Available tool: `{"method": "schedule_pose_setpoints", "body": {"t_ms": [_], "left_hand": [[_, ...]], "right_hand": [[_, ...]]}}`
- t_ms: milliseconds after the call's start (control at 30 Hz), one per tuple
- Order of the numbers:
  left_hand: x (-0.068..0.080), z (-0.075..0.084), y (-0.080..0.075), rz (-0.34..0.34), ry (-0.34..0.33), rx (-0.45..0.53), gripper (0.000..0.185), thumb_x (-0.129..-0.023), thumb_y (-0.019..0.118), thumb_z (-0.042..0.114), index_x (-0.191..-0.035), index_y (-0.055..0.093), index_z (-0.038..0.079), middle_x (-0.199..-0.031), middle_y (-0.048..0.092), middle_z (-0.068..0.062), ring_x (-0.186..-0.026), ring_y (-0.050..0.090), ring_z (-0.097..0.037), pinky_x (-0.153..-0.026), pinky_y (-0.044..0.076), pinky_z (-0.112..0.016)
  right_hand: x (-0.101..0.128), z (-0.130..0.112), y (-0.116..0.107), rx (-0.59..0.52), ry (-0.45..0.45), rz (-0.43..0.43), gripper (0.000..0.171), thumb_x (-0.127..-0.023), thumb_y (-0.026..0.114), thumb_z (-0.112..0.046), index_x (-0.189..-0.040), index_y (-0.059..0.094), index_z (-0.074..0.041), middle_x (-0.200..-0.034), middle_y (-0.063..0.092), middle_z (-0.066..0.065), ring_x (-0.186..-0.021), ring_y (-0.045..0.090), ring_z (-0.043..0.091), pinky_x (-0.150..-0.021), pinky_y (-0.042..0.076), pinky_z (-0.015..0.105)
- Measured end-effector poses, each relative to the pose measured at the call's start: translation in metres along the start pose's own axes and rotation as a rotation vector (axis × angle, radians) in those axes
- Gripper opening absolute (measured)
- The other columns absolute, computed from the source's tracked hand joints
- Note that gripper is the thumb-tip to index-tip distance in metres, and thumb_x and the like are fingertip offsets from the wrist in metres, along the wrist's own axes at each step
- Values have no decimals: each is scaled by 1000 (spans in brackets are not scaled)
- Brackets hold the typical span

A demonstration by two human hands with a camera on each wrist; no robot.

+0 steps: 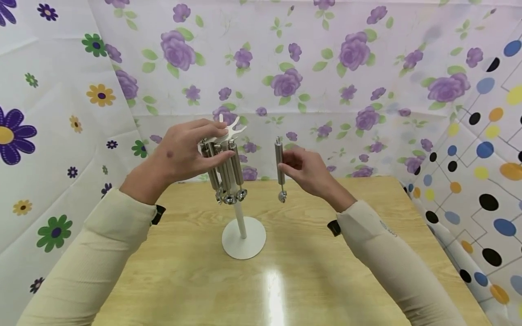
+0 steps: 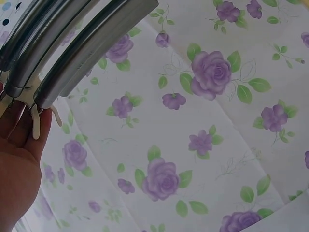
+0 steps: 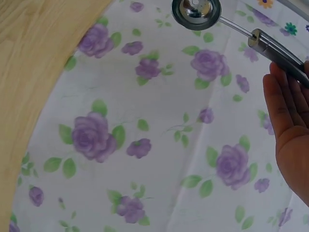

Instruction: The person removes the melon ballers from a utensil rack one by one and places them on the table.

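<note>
Here, steel scoop [image 1: 280,168] upright in right hand [image 1: 306,171], bowl end down.

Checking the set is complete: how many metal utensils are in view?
4 visible: three hang on the white stand under the left hand; one utensil is in the right hand. Others may be hidden.

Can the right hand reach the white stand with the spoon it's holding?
Probably yes. The right hand holds its spoon upright just beside the white stand, with only open air between them.
</note>
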State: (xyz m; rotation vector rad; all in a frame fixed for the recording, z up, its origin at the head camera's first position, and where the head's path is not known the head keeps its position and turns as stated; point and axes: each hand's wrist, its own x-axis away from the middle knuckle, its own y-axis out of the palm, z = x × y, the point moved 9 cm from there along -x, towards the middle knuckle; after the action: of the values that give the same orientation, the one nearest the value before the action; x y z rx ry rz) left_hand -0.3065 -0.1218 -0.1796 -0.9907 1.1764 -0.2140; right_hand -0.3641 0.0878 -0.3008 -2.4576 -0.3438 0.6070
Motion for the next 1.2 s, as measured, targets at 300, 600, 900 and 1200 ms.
{"method": "schedule_pose_setpoints", "body": {"t_ms": [300,600,900,1200], "left_hand": [[6,6,-3,31,42,-11,35,-75,86,16,-102,73,-1,-110,72,-16,-100,70,-33,-76,56,-47],[7,7,-5,61,79,-28,35,-76,86,18,-101,73,-2,-110,72,-17,-98,70,-33,-74,57,-46],[3,7,-2,68,93,-41,33,-78,85,19,-100,72,-2,-110,72,-17,-95,71,-32,-71,57,-43],[3,3,0,73,88,-33,32,-77,85,19,-99,73,-2,-110,72,-17,-94,71,-32,-70,57,-44]], "right_hand": [[23,43,0,6,99,33,25,-97,67,-19,-117,67,-5,-105,70,7,-89,67,20,-80,55,40],[36,71,2,18,138,87,22,-96,69,-18,-111,68,-2,-95,70,8,-82,67,20,-74,55,37],[51,121,32,24,287,99,25,-94,70,-19,-109,68,1,-91,69,8,-81,65,19,-69,54,33],[56,168,70,-12,441,75,27,-93,71,-18,-110,69,3,-90,70,9,-77,68,19,-64,55,31]]}}
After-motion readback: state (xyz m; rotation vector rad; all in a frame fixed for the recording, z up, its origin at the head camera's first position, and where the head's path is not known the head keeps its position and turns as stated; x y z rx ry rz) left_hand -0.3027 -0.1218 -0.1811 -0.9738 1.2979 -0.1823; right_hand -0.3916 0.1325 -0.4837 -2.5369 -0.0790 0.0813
